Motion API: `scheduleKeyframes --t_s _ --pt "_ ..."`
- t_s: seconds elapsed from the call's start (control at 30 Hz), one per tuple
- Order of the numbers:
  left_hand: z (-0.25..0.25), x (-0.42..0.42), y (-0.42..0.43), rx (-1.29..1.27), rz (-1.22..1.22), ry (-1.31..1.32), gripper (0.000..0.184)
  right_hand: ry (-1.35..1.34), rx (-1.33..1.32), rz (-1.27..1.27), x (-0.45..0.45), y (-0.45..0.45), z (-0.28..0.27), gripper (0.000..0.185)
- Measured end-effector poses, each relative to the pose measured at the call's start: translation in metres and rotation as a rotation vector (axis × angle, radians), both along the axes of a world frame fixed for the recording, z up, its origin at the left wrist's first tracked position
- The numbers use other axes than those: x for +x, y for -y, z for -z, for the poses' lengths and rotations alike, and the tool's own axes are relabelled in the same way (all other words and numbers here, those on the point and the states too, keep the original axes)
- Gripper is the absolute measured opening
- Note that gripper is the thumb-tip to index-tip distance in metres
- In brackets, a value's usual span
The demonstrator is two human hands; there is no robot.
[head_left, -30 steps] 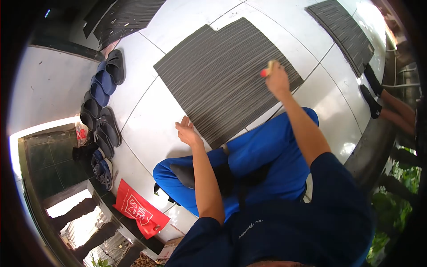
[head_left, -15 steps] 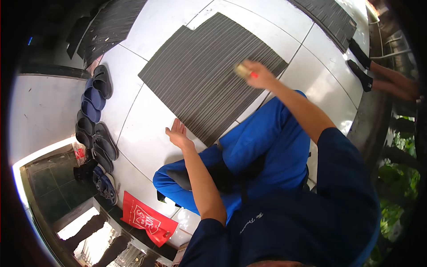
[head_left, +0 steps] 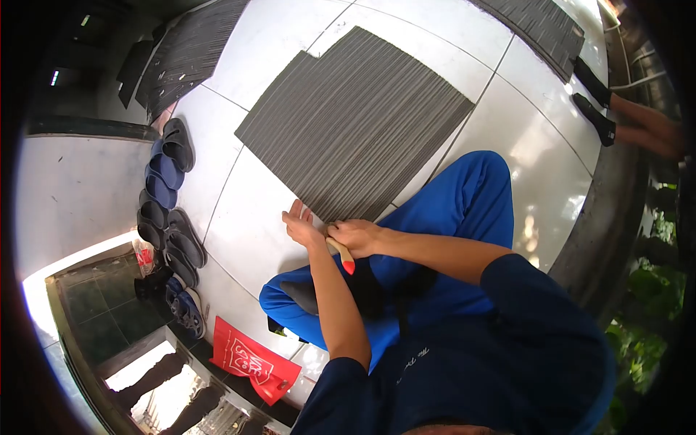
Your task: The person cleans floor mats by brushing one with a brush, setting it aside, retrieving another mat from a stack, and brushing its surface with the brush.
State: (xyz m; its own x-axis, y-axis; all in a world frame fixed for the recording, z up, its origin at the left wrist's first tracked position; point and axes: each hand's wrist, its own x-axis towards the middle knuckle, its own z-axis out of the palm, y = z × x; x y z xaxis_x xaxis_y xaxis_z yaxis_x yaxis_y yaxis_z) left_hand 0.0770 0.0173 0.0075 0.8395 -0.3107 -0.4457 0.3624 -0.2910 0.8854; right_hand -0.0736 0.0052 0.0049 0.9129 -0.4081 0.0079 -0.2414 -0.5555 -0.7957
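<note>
A dark grey ribbed mat (head_left: 355,119) with a notched far-left corner lies flat on the white floor tiles. Near its closest corner, my right hand (head_left: 353,235) is closed around a brush (head_left: 343,254) with a pale wooden handle and a red tip. The tip points toward my lap, and the brush's head is hidden under the hand. Just left of it, my left hand (head_left: 301,225) is open, palm turned up, its fingers by the mat's near-left edge. Nothing shows in that palm. The two hands are close together.
My crossed legs in blue trousers (head_left: 464,188) border the near side. Several slippers and shoes (head_left: 165,170) line the left wall. A red bag (head_left: 254,359) lies lower left. More grey mats (head_left: 192,54) lie farther off. Another person's feet (head_left: 598,116) rest at the right.
My right hand has come from the mat's right side down to its near corner with the brush, whose red end now points toward me. My left hand has barely moved.
</note>
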Motion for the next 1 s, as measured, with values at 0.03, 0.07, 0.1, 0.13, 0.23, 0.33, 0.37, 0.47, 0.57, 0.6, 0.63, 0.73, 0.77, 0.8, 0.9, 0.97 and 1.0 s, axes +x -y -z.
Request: scheduleKeyframes --t_s 0.03,0.07,0.1,0.13,0.23,0.33,0.37,0.47,0.57,0.6,0.63,0.73,0.77,0.8,0.9,0.97,1.0 --pt "0.002 0.001 -0.003 -0.017 -0.002 -0.01 0.063 -0.073 0.068 -0.02 -0.006 0.015 -0.007 0.032" --pt "0.003 0.002 -0.003 -0.036 -0.006 -0.022 0.062 -0.149 0.133 -0.043 -0.014 0.034 -0.013 0.032" --pt "0.005 0.002 -0.004 -0.056 -0.009 -0.037 0.062 -0.16 0.058 -0.075 -0.033 0.061 -0.014 0.034" --pt "0.004 0.0 -0.003 -0.042 -0.022 -0.03 0.061 -0.284 0.092 -0.052 -0.052 0.092 -0.027 0.037" --pt "0.001 -0.005 0.003 0.003 -0.036 -0.009 0.059 -0.462 0.02 0.205 -0.142 0.187 -0.055 0.024" --pt "0.012 0.002 0.007 0.067 -0.016 0.042 0.057 -0.225 -0.07 0.668 -0.246 0.263 -0.007 0.036" --pt "0.013 0.001 0.008 0.08 -0.018 0.064 0.056 -0.223 -0.221 0.801 -0.267 0.268 0.002 0.032" --pt "0.012 -0.01 0.01 0.121 0.017 0.243 0.047 -0.063 -0.474 0.99 -0.313 0.26 0.063 0.025" --pt "0.024 -0.016 0.009 0.191 0.219 0.426 0.043 0.423 0.45 1.409 -0.295 0.206 0.03 0.018" --pt "0.022 -0.021 0.008 0.24 0.263 0.514 0.046 0.544 0.559 1.508 -0.311 0.202 0.043 0.017" --pt "0.018 -0.028 0.008 0.292 0.308 0.598 0.049 0.688 0.678 1.611 -0.326 0.199 0.055 0.018" --pt "0.019 -0.038 0.005 0.347 0.399 0.697 0.061 0.856 0.928 1.746 -0.339 0.177 0.044 0.025" --pt "0.024 -0.04 0.003 0.362 0.404 0.731 0.062 0.854 0.945 1.796 -0.336 0.172 0.041 0.029" --pt "0.027 -0.043 0.001 0.378 0.407 0.765 0.063 0.85 0.963 1.845 -0.333 0.168 0.038 0.034" --pt "0.023 -0.051 -0.004 0.379 0.403 0.711 0.067 0.713 1.128 1.549 -0.35 0.157 0.036 0.04" --pt "0.019 -0.052 -0.007 0.376 0.423 0.704 0.067 0.136 0.941 1.443 -0.326 0.162 -0.003 0.043" --pt "0.018 -0.053 -0.008 0.378 0.415 0.714 0.067 -0.136 0.829 1.364 -0.313 0.164 -0.02 0.044"
